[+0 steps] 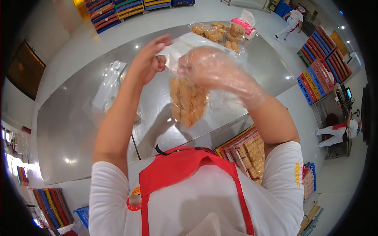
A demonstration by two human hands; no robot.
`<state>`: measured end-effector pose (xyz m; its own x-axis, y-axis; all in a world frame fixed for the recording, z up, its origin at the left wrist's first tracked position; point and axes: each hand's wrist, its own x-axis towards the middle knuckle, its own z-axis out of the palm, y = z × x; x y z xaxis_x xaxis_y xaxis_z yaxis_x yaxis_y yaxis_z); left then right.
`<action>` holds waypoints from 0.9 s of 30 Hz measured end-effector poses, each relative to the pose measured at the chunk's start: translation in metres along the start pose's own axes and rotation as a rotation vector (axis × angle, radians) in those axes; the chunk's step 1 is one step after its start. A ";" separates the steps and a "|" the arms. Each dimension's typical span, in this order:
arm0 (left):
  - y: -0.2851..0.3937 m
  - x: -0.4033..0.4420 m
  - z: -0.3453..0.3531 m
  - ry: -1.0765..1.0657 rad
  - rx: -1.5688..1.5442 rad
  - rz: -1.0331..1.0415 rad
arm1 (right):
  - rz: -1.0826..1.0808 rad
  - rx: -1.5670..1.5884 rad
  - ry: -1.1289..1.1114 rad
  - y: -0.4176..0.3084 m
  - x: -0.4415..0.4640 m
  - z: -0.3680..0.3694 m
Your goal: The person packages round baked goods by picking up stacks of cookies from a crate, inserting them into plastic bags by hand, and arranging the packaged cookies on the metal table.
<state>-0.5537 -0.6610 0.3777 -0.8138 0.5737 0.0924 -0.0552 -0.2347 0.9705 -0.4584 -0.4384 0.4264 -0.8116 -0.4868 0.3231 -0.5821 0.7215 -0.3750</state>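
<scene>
Right hand seems to pinch the biscuit bag by its top; left hand, bag's eleven o'clock, half-spread; slack grip could spill biscuits.

On the table, packed bags lie beyond the nearer filled bag, left of a tissue box

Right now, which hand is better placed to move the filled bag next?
Likely the right hand: gloved, it appears to grip the top of the filled bag, while the left hand, partly open, looks apart from it.
</scene>
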 end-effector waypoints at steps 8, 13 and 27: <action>-0.045 -0.092 0.084 0.011 0.088 0.225 | 0.224 0.034 0.018 -0.054 0.041 -0.073; -0.036 -0.102 0.096 0.146 -0.112 0.164 | 0.150 0.156 -0.261 -0.049 0.067 -0.091; -0.107 -0.209 0.120 0.490 -0.431 0.262 | -0.438 0.823 -1.191 -0.065 0.077 0.023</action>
<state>-0.3079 -0.6617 0.2810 -0.9930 0.0596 0.1021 0.0368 -0.6649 0.7460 -0.4844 -0.5336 0.4559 0.0975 -0.9778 -0.1854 -0.3193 0.1457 -0.9364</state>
